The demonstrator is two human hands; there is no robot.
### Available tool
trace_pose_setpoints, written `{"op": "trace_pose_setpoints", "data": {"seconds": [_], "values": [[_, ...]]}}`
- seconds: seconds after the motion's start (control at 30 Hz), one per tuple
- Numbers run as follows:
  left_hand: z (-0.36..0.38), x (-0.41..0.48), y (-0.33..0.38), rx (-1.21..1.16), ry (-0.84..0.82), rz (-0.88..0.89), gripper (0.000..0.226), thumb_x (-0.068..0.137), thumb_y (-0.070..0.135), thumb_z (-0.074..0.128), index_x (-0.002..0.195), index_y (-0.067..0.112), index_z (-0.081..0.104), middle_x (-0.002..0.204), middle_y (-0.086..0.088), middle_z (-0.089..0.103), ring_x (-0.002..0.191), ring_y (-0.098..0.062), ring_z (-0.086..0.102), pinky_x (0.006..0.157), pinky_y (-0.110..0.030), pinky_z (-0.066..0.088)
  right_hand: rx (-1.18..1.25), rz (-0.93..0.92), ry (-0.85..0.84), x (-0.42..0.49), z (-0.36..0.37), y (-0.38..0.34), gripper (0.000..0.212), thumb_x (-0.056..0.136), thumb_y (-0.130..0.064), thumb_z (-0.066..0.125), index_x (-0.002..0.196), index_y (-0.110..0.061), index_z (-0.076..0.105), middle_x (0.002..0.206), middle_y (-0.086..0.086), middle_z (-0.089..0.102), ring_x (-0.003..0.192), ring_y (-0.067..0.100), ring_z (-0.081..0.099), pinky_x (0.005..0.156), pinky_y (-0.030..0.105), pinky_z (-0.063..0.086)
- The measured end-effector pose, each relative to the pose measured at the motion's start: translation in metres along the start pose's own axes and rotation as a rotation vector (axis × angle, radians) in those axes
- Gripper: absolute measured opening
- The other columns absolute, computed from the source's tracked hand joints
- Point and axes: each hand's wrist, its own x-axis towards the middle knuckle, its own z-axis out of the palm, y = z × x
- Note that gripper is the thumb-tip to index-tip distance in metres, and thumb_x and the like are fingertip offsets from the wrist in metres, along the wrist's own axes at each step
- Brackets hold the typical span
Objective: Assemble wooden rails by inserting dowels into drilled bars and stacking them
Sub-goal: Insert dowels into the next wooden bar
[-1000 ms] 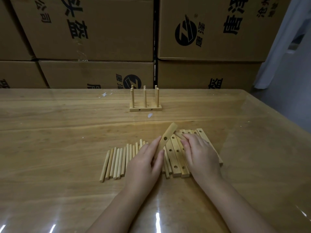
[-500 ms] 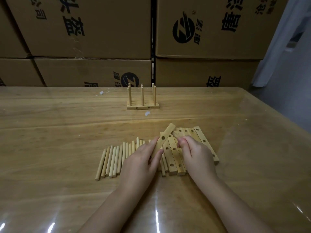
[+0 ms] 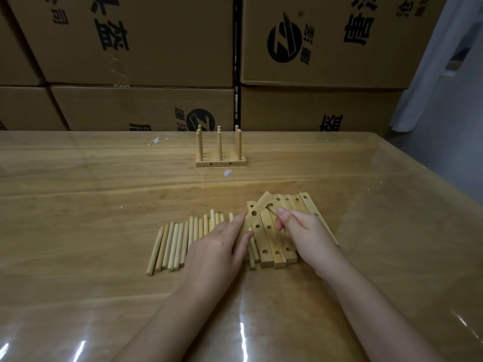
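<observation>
Step in hand: selection of one drilled bar (image 3: 257,212) from the row of bars (image 3: 271,246) lying side by side on the tabletop (image 3: 91,205). Left hand (image 3: 217,246) grips the bar's near end between thumb and fingers, holding it tilted with its far end raised above the row. Right hand (image 3: 308,231) has its fingers curled just beneath the raised bar; whether they pinch it cannot be told. Loose dowels (image 3: 177,241) lie just left of the bars. One assembled rail (image 3: 220,152) stands well apart, farther back. Next move, as judged: lift the bar clear, then seat a dowel squarely in a hole.
</observation>
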Motion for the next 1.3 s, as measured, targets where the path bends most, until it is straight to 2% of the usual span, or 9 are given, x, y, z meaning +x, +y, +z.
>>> {"op": "trace_pose_setpoints", "data": {"seconds": [0.23, 0.43, 0.53, 0.7, 0.83, 0.93, 1.03, 1.13, 1.3], "values": [[0.002, 0.000, -0.001, -0.029, 0.012, 0.003, 0.041, 0.086, 0.024, 0.068, 0.124, 0.011, 0.062, 0.085, -0.001, 0.071, 0.063, -0.013, 0.066, 0.047, -0.025, 0.053, 0.077, 0.021, 0.028, -0.003, 0.003, -0.002, 0.037, 0.095, -0.043, 0.042, 0.070, -0.026, 0.063, 0.047, -0.017, 0.045, 0.049, -0.001, 0.042, 0.059, 0.025, 0.036], [0.009, -0.003, -0.005, -0.104, 0.058, -0.054, 0.042, 0.092, 0.028, 0.058, 0.132, 0.015, 0.055, 0.106, 0.002, 0.069, 0.081, -0.009, 0.066, 0.062, -0.016, 0.045, -0.067, -0.192, 0.175, -0.001, 0.008, -0.003, 0.024, 0.091, -0.040, 0.047, 0.103, -0.024, 0.061, 0.075, -0.014, 0.058, 0.070, -0.002, 0.054, 0.063, 0.022, 0.044], [0.013, -0.003, -0.009, -0.146, 0.055, -0.138, 0.043, 0.095, 0.032, 0.052, 0.136, 0.022, 0.051, 0.114, 0.008, 0.065, 0.086, 0.007, 0.057, 0.067, -0.005, 0.037, -0.199, -0.320, 0.234, -0.002, 0.010, 0.003, 0.031, 0.091, -0.041, 0.045, 0.110, -0.020, 0.058, 0.095, -0.015, 0.057, 0.084, -0.001, 0.056, 0.067, 0.020, 0.047], [0.018, -0.001, -0.018, -0.333, 0.081, -0.285, 0.044, 0.092, 0.042, 0.045, 0.134, 0.032, 0.050, 0.088, 0.018, 0.062, 0.071, 0.006, 0.056, 0.058, -0.009, 0.038, -0.184, -0.401, 0.297, 0.002, 0.011, 0.007, 0.028, 0.096, -0.032, 0.039, 0.101, -0.015, 0.060, 0.069, -0.015, 0.049, 0.056, 0.002, 0.045, 0.050, 0.018, 0.032], [0.017, 0.002, -0.024, -0.737, 0.132, -0.454, 0.031, 0.096, 0.032, 0.046, 0.126, 0.033, 0.052, 0.076, 0.012, 0.064, 0.054, -0.002, 0.055, 0.047, -0.020, 0.046, -0.015, -0.343, 0.274, -0.001, 0.011, 0.005, 0.041, 0.092, -0.057, 0.031, 0.113, -0.028, 0.050, 0.063, -0.006, 0.050, 0.050, 0.006, 0.045, 0.043, 0.026, 0.037], [0.011, 0.008, -0.030, -1.080, 0.273, -0.606, 0.027, 0.102, 0.027, 0.038, 0.125, 0.019, 0.049, 0.070, 0.002, 0.065, 0.044, -0.011, 0.051, 0.040, -0.022, 0.042, -0.076, -0.308, 0.216, -0.002, 0.012, 0.003, 0.035, 0.091, -0.054, 0.034, 0.110, -0.031, 0.051, 0.065, -0.006, 0.053, 0.055, 0.004, 0.049, 0.046, 0.024, 0.039], [0.008, 0.011, -0.032, -1.158, 0.326, -0.646, 0.028, 0.103, 0.026, 0.036, 0.122, 0.008, 0.048, 0.066, -0.001, 0.064, 0.039, -0.013, 0.049, 0.038, -0.022, 0.039, -0.296, -0.355, 0.030, -0.008, 0.019, -0.003, 0.032, 0.089, -0.049, 0.039, 0.111, -0.032, 0.056, 0.089, -0.018, 0.057, 0.080, -0.004, 0.051, 0.069, 0.018, 0.043], [0.009, 0.011, -0.031, -1.203, 0.304, -0.650, 0.030, 0.103, 0.024, 0.037, 0.118, 0.001, 0.049, 0.066, -0.002, 0.065, 0.037, -0.014, 0.050, 0.036, -0.022, 0.040, -0.713, -0.600, -0.114, -0.018, 0.033, -0.005, 0.040, 0.088, -0.048, 0.042, 0.126, -0.035, 0.048, 0.127, -0.015, 0.047, 0.118, 0.005, 0.038, 0.101, 0.028, 0.029], [0.011, 0.011, -0.031, -1.184, 0.267, -0.647, 0.034, 0.103, 0.027, 0.035, 0.115, -0.002, 0.048, 0.062, -0.004, 0.065, 0.035, -0.015, 0.048, 0.036, -0.021, 0.038, -0.781, -0.618, -0.303, -0.022, 0.044, -0.005, 0.046, 0.091, -0.047, 0.045, 0.134, -0.034, 0.042, 0.148, -0.014, 0.030, 0.136, 0.007, 0.023, 0.114, 0.034, 0.011]]}}
